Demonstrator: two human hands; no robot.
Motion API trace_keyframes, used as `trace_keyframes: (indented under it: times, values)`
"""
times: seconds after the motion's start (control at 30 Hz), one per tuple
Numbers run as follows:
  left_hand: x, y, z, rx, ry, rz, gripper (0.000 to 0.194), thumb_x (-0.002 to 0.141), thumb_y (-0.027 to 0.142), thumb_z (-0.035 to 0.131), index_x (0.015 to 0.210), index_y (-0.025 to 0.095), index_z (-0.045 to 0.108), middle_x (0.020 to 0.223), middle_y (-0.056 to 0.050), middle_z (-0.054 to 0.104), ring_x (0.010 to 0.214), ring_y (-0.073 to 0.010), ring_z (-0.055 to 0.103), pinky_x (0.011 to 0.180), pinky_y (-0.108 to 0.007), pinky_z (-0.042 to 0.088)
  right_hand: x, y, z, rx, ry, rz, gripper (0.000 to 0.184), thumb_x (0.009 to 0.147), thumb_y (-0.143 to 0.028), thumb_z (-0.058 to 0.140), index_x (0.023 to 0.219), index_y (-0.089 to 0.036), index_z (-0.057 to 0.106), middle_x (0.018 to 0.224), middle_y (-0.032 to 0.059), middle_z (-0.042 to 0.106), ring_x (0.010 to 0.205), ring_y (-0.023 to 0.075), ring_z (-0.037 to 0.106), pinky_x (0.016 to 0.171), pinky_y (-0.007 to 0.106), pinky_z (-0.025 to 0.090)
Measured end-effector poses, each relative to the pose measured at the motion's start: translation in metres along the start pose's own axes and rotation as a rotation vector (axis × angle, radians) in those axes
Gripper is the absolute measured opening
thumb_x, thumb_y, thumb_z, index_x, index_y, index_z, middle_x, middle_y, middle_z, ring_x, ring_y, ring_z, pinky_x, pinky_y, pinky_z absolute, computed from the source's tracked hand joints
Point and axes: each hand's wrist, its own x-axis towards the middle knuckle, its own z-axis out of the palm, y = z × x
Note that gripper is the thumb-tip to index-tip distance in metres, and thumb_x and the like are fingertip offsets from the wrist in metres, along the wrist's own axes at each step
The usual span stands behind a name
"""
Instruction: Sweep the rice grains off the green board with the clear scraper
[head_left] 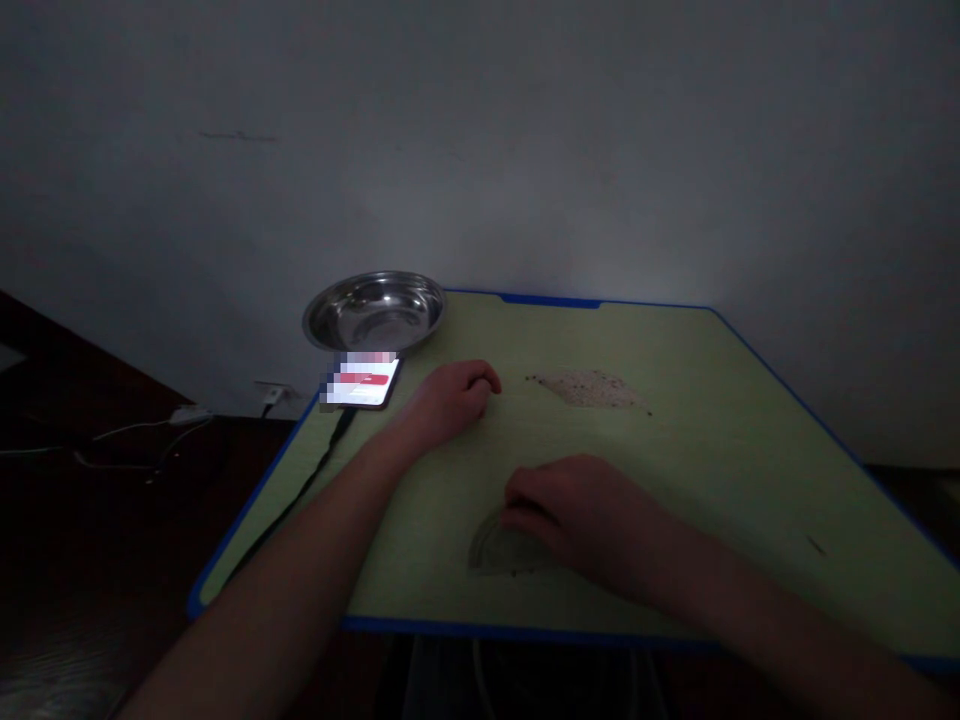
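On the pale green table (675,480), a low pile of pale grains mixed with dark specks (596,388) is spread out, with a few dark bits at its edges. My left hand (459,393) is closed just left of that pile, fingers curled, and what it holds, if anything, is hidden. Closer to me, my right hand (574,505) has its fingertips pressed together above a printed protractor marking (495,545). Anything inside that pinch is too small or dark to make out. Tiny dark bits (514,573) lie by the marking's straight edge.
A shiny steel bowl (375,312) stands at the table's back left corner. In front of it lies a lit phone (367,385) with a black strap (319,470) running toward me. The wall (525,150) is behind the table. Cables and a socket (274,393) are at the left.
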Motion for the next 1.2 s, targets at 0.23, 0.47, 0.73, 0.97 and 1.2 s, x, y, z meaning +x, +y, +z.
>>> trace_keyframes:
  times: [0.23, 0.47, 0.73, 0.97, 1.2]
  values:
    - [0.0, 0.003, 0.0, 0.005, 0.0, -0.008, 0.031, 0.077, 0.023, 0.039, 0.083, 0.018, 0.069, 0.07, -0.002, 0.064, 0.067, -0.017, 0.056, 0.061, -0.028, 0.041, -0.024, 0.005, 0.008, 0.144, -0.071, 0.001, 0.014, 0.088, -0.027, 0.059, 0.079, -0.021, 0.069, 0.074, 0.0005, 0.072, 0.065, 0.0144, 0.065, 0.058, 0.024, 0.04]
    - [0.0, -0.001, 0.001, -0.008, -0.007, -0.012, 0.032, 0.076, 0.023, 0.038, 0.086, 0.017, 0.069, 0.062, -0.001, 0.061, 0.062, -0.0159, 0.055, 0.056, -0.027, 0.038, -0.043, 0.011, 0.013, 0.235, -0.057, 0.082, 0.016, 0.09, -0.027, 0.055, 0.082, -0.023, 0.068, 0.076, -0.001, 0.071, 0.067, 0.0136, 0.063, 0.062, 0.024, 0.041]
    - [0.001, -0.003, 0.001, -0.022, -0.006, -0.021, 0.031, 0.076, 0.023, 0.039, 0.086, 0.017, 0.069, 0.062, 0.001, 0.061, 0.061, -0.0153, 0.055, 0.055, -0.026, 0.038, -0.056, 0.017, -0.002, 0.257, -0.077, 0.171, 0.016, 0.091, -0.028, 0.055, 0.082, -0.022, 0.067, 0.077, -0.0012, 0.069, 0.07, 0.0142, 0.062, 0.063, 0.025, 0.04]
    - [0.002, -0.007, 0.001, -0.015, -0.026, -0.038, 0.03, 0.076, 0.022, 0.039, 0.086, 0.018, 0.068, 0.059, 0.002, 0.06, 0.057, -0.0142, 0.055, 0.055, -0.025, 0.037, -0.062, 0.046, -0.019, 0.199, 0.112, 0.231, 0.019, 0.092, -0.03, 0.05, 0.084, -0.022, 0.065, 0.075, -0.0013, 0.067, 0.068, 0.0137, 0.06, 0.063, 0.026, 0.04]
    - [0.002, -0.008, -0.002, -0.012, -0.031, -0.057, 0.029, 0.076, 0.022, 0.039, 0.086, 0.019, 0.066, 0.059, 0.002, 0.059, 0.059, -0.0151, 0.055, 0.056, -0.026, 0.038, -0.045, 0.034, -0.014, 0.226, 0.158, 0.231, 0.015, 0.089, -0.026, 0.053, 0.093, -0.025, 0.067, 0.084, -0.0009, 0.072, 0.075, 0.0153, 0.064, 0.066, 0.026, 0.041]
